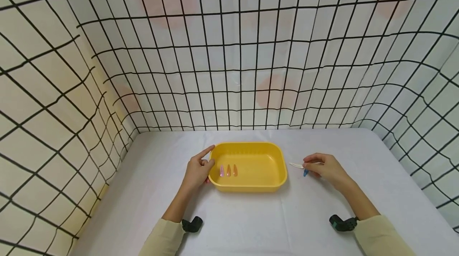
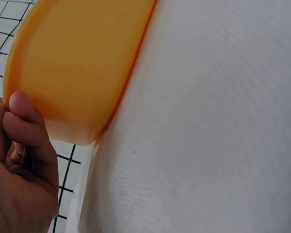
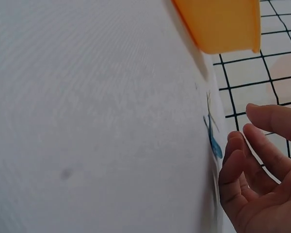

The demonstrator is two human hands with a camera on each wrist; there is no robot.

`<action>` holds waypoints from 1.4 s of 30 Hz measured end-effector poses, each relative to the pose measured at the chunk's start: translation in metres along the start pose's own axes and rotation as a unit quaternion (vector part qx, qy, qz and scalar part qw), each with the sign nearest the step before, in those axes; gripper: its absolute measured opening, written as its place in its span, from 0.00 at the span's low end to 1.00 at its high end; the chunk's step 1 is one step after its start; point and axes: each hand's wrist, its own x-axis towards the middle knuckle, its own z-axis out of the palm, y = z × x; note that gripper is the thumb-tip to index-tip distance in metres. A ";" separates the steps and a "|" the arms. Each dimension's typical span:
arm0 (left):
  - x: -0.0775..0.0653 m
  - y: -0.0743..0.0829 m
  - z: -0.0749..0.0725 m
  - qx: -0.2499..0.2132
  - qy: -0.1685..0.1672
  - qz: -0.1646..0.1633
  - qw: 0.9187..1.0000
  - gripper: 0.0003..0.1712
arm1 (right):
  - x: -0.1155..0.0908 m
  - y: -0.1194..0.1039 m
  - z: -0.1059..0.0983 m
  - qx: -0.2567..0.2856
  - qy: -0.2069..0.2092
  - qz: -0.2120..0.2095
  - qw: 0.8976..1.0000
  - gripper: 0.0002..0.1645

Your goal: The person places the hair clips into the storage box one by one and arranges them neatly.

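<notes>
A yellow tray (image 1: 251, 186) rests on the white-covered table. My left hand (image 1: 195, 171) holds its left rim, the thumb over the edge and the index finger stretched along the rim. On the tray's floor lie a purple-pink snap hair clip (image 1: 222, 171) and two orange hair clips (image 1: 228, 170) in a row. Right of the tray, a white hair clip (image 1: 296, 165) and a blue hair clip (image 3: 214, 143) lie on the table. My right hand (image 1: 328, 170) hovers over these two, thumb and index finger apart with nothing between them in the right wrist view; its fingers partly cover the clips from above.
A white cloth wall with a black grid (image 1: 229, 68) encloses the table at the back and both sides. The white tabletop (image 1: 251, 220) extends in front of the tray. A black device (image 1: 192, 224) sits on the left wrist and another black device (image 1: 343, 223) on the right.
</notes>
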 end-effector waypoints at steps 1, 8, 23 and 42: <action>0.000 0.000 0.000 -0.001 0.000 -0.001 1.000 0.29 | 0.000 0.001 0.000 -0.003 0.001 0.005 1.000 0.25; 0.000 0.001 0.001 -0.003 -0.002 -0.002 1.000 0.30 | -0.001 0.008 0.002 -0.040 0.007 -0.002 0.999 0.21; 0.000 0.000 0.001 -0.008 0.000 0.002 1.000 0.29 | -0.007 0.013 -0.001 -0.098 0.000 -0.042 0.994 0.16; -0.002 0.001 0.002 0.002 0.004 0.004 1.000 0.30 | -0.005 0.014 0.004 -0.152 0.003 -0.072 0.986 0.11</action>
